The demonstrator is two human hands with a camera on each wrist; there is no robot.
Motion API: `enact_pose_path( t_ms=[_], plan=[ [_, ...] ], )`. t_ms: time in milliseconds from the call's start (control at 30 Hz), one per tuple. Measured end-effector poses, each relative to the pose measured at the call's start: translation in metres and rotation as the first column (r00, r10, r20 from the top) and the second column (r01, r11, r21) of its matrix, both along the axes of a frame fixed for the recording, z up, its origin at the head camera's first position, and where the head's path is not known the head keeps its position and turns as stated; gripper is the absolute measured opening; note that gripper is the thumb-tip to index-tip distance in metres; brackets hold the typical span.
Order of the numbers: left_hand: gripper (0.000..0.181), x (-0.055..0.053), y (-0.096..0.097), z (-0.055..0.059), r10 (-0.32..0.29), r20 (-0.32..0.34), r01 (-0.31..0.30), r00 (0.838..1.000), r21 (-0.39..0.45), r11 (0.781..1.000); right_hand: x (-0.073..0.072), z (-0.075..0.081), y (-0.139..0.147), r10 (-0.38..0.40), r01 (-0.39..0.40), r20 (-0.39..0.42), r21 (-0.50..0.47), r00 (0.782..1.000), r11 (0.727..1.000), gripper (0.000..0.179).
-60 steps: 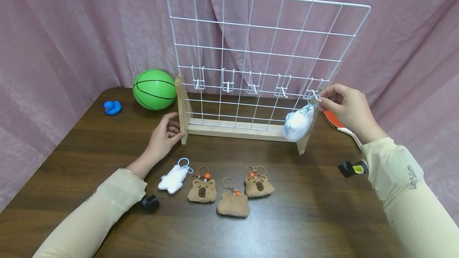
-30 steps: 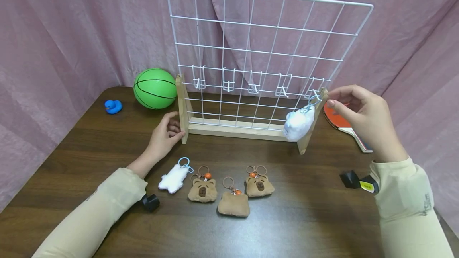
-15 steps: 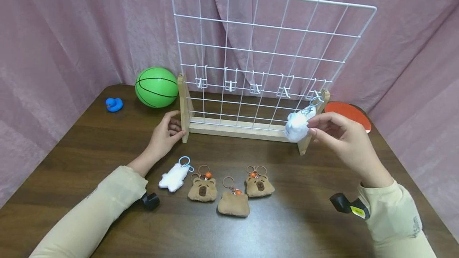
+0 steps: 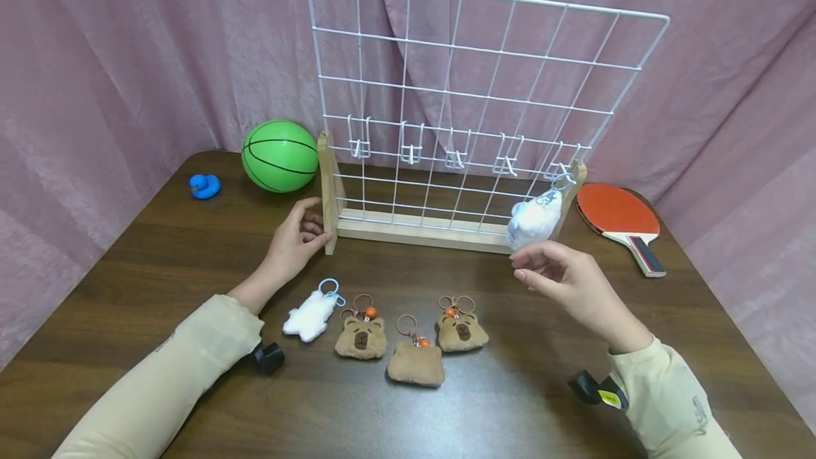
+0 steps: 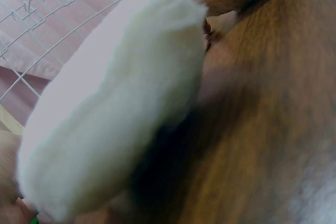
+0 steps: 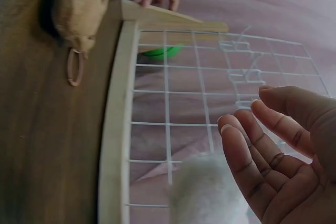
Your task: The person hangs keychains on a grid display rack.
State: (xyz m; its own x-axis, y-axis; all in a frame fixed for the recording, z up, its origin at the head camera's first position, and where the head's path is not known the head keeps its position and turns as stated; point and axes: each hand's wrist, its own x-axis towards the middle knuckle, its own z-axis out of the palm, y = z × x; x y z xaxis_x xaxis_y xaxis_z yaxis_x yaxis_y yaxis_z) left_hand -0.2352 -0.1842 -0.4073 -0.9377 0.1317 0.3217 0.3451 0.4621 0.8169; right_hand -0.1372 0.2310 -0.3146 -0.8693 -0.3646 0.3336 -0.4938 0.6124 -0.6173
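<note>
My left hand holds the left wooden foot of a white wire display rack, thumb at its front. From the rack's rightmost hook a white plush keychain hangs by its blue ring. Just below and to the right of it is my right hand, loosely bent with nothing in it. On the table lie a second white plush keychain and three brown capybara keychains, one on the left, one face down, one on the right. That second white keychain fills much of the left wrist view.
Four-sided hooks line the grid, several with nothing on them. A green ball and a blue toy duck sit at the back left. A red table tennis bat lies right of the rack. Pink curtain hangs behind.
My right hand let go of the hanging white keychain's ring, drew right, then came down past the plush to below it. My left hand stays at the rack's foot.
</note>
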Motion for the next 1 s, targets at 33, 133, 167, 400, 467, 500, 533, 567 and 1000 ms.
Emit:
enact_pose_path(
  t_ms=[33,133,167,400,467,500,533,567,1000],
  plan=[
    [0.061,0.0,0.0,0.0,-0.001,0.003,0.001,1.0,0.003,1.0,-0.001,-0.003,0.0,0.001,-0.001,0.003,0.009,1.0,1.0,0.018],
    [0.061,-0.001,0.0,0.0,0.0,0.007,0.0,1.0,0.001,1.0,-0.003,-0.012,-0.002,0.011,-0.011,0.022,0.035,1.0,0.999,0.018],
    [0.061,-0.001,0.0,0.0,0.002,0.006,-0.002,1.0,-0.001,1.0,-0.004,-0.015,-0.002,0.012,-0.014,0.031,0.045,0.999,0.999,0.018],
    [0.061,0.0,0.001,0.0,0.005,0.017,-0.004,1.0,-0.008,1.0,-0.01,-0.036,-0.008,0.06,-0.068,0.105,0.079,0.993,0.995,0.018],
    [0.061,0.0,0.001,-0.001,0.002,0.017,-0.002,1.0,-0.003,1.0,-0.012,-0.041,-0.01,0.075,-0.085,0.123,0.081,0.99,0.993,0.018],
    [0.061,0.0,0.001,-0.001,0.002,0.016,-0.002,1.0,-0.001,1.0,-0.013,-0.043,-0.011,0.08,-0.092,0.128,0.083,0.988,0.992,0.018],
    [0.061,0.0,0.001,-0.001,0.003,0.015,-0.003,1.0,0.0,1.0,-0.013,-0.045,-0.013,0.086,-0.098,0.133,0.087,0.987,0.991,0.018],
    [0.061,-0.001,0.001,-0.001,0.004,0.014,-0.004,1.0,0.0,1.0,-0.014,-0.046,-0.014,0.09,-0.103,0.139,0.092,0.986,0.99,0.018],
    [0.06,-0.001,0.0,-0.002,0.008,0.01,-0.007,1.0,-0.015,1.0,-0.021,-0.061,-0.026,0.122,-0.153,0.18,0.175,0.976,0.973,0.023]
  ],
)
